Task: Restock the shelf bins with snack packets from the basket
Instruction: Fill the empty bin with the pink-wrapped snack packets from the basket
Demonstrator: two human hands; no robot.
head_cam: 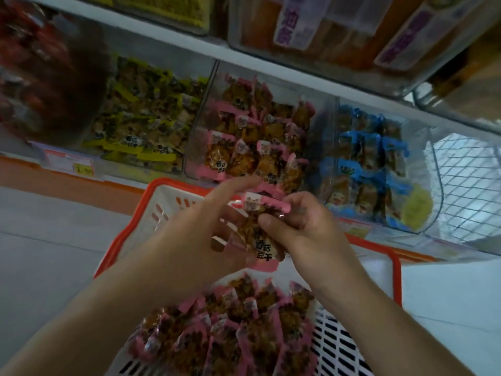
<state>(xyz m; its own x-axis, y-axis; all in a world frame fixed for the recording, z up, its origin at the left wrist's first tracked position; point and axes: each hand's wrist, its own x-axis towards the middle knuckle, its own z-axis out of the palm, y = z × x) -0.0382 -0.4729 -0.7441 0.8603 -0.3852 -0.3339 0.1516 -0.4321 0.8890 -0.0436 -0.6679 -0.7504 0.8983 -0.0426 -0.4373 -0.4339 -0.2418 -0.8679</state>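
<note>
Holding a small bunch of pink-edged snack packets above the basket, both hands meet in the middle of the view. The right hand has a closed grip on the bunch — thumb pressed on the front of the clear wrapper, fingers curled round the pink top edge. The left hand supports the bunch from the other side with its lower fingers behind the packets, while its index finger sticks out straight and free toward the shelf; how tightly those hidden fingers grip I cannot tell.

Below the hands, the white basket with an orange rim carries a heap of the same pink packets, piled at its near end. Its far end sits just in front of the shelf.

On the shelf, three clear bins stand side by side: a bin of yellow-green packets on the left, the pink bin in the middle — already well filled and directly beyond the hands — and a bin of blue packets on the right. A white wire mesh shows past the blue bin. Higher bins with purple labels are blurred.
</note>
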